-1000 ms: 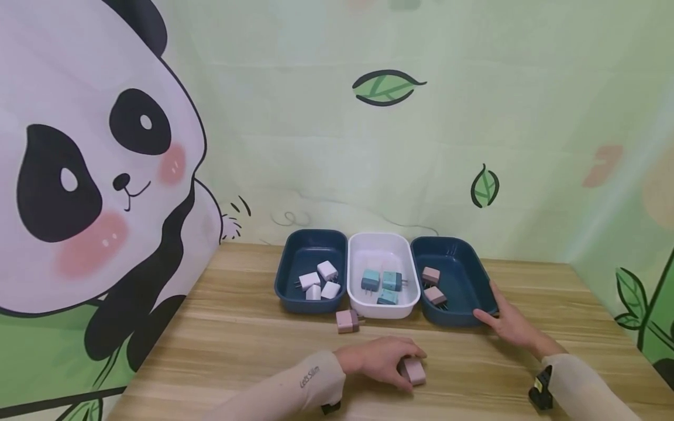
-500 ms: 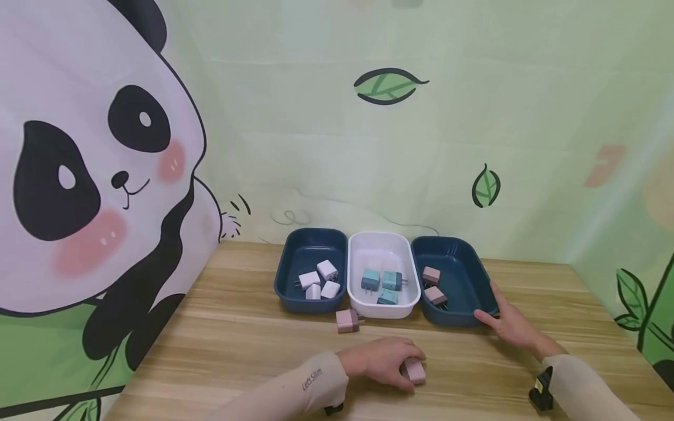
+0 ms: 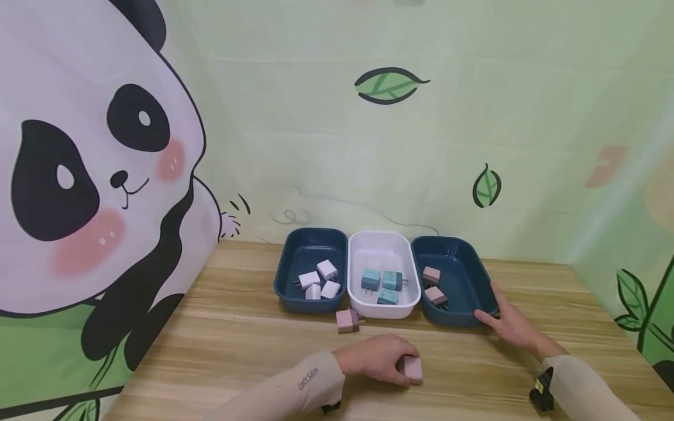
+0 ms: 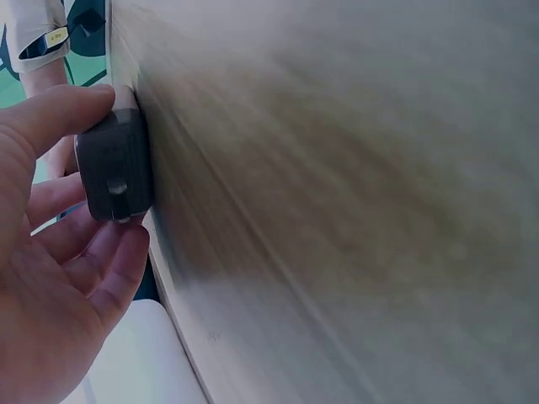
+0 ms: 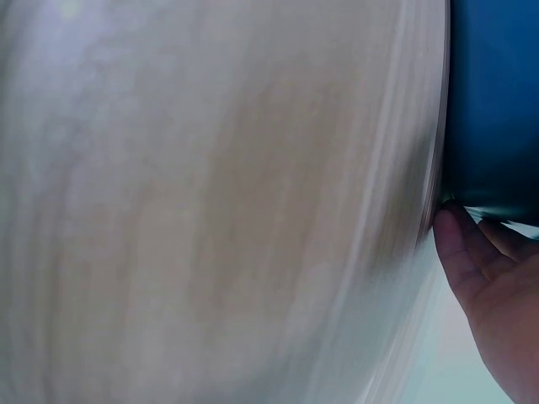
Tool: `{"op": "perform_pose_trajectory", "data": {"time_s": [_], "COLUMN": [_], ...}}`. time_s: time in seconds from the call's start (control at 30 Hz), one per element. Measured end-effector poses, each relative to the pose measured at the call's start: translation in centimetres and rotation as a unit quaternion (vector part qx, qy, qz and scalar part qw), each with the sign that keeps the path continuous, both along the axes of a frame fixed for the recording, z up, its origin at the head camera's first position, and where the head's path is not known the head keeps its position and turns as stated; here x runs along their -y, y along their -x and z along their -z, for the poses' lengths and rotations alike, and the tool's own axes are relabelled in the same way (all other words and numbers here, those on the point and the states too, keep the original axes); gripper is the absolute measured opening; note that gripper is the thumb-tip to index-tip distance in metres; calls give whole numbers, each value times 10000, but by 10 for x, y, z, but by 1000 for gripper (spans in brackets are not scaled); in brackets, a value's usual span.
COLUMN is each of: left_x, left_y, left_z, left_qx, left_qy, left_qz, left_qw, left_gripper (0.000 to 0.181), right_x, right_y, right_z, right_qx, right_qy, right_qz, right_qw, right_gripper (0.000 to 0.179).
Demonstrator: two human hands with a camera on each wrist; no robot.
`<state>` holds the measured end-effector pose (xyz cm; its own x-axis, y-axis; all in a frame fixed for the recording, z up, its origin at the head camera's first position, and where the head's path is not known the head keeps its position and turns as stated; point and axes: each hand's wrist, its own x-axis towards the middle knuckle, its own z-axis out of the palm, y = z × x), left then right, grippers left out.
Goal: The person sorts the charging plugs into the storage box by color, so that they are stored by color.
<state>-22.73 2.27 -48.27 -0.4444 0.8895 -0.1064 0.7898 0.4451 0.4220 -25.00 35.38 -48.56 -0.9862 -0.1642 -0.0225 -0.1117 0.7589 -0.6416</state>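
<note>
My left hand pinches a pink phone charger low over the wooden table, thumb on one side and fingers on the other. In the left wrist view the dark prong end of that charger faces the camera. My right hand rests against the front right corner of the right dark blue bin, thumb at the front and fingers along the side. Two pink chargers lie inside that bin. Another pink charger lies on the table, left of centre.
A white bin with teal chargers stands in the middle of the row. Left of it is another dark blue bin holding several white chargers. Behind the table hangs a panda-printed backdrop.
My left hand and its charger have shifted slightly left. The right hand stays at the bin's corner, and the bins have not moved.
</note>
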Motion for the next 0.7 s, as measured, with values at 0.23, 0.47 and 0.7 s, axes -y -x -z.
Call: {"op": "perform_pose_trajectory", "data": {"time_s": [0.23, 0.47, 0.7], "left_x": [2, 4, 6], "left_y": [2, 2, 3], "left_z": [0, -9, -13], "left_qx": [-27, -31, -169], "left_qy": [-57, -181, -174], "left_qz": [48, 63, 38], "left_qw": [10000, 9998, 9997], "left_gripper": [44, 43, 44], "right_x": [0, 2, 1], "right_y": [0, -2, -2], "right_z": [-1, -4, -1], "right_qx": [23, 42, 0], "right_qy": [11, 133, 13], "right_qz": [-19, 4, 14], "right_qw": [10000, 9999, 10000], "right_gripper": [96, 96, 96]}}
